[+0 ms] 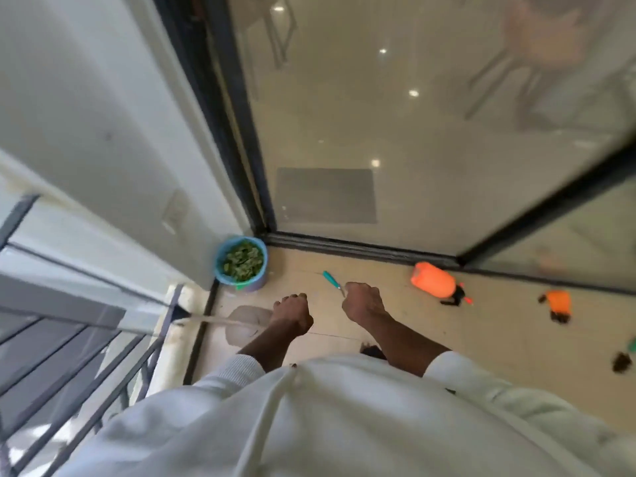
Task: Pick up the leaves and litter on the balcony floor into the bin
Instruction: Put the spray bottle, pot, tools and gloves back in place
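A blue bin [220, 266] stands in the floor corner where the white wall meets the glass door, and it holds green leaves [242, 263]. My left hand [292, 313] hangs over the tiles with its fingers curled in, and nothing shows in it. My right hand [364, 301] is curled the same way. A teal-handled tool [331, 279] lies just beyond its knuckles, its metal tip at the hand's edge. Dark leaf scraps lie on the floor at the right [621, 362] and near my feet [371, 351].
A grey flat pad on a pale stick [241, 321] lies under my left hand. An orange bottle [433, 279] and a smaller orange item [558, 301] lie by the sliding-door track [361, 247]. A metal railing [86, 356] runs along the left.
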Demonstrator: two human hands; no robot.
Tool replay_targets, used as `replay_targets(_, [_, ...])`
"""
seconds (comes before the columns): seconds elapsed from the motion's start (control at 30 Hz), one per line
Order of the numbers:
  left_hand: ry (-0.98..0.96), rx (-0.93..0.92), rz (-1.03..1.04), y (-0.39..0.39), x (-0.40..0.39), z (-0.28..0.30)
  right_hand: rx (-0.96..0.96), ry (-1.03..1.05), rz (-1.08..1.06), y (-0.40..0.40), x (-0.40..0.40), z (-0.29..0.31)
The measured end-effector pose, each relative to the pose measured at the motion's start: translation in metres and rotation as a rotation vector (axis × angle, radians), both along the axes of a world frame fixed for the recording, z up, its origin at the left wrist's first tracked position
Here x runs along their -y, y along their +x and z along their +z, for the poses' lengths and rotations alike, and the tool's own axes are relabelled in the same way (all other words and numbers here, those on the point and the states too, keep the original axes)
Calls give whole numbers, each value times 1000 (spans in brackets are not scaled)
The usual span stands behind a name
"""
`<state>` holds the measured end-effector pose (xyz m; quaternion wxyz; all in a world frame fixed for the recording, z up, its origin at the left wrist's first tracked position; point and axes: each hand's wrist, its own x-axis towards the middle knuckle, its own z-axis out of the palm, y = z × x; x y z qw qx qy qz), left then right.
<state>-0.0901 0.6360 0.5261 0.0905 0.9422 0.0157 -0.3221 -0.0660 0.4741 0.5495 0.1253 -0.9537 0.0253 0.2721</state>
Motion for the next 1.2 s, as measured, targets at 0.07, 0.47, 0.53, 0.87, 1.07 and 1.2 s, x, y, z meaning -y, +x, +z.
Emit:
replay_targets(0.07, [-1,11,-59,2,16,1,5,27,-125,-13,21,0])
replay_targets(0.47, [-78,11,-498,-37,264,8,-27,53,-658,-153,262,-9])
replay_targets(0.53, [-105,-12,-546,-51,305,9,-31,48,-695,-168,297,-11])
replay_targets(0.87, [-93,-52,-621,-55,436,9,-14,87,-796,-204,419,-17])
replay_targets(1.07, [-37,-82,-652,-22,483,-8,-10,143,-902,-186,474,-27])
replay_targets(1.2, [-59,-123,-629,6,522,-25,-26,170,-957,-161,513,-37])
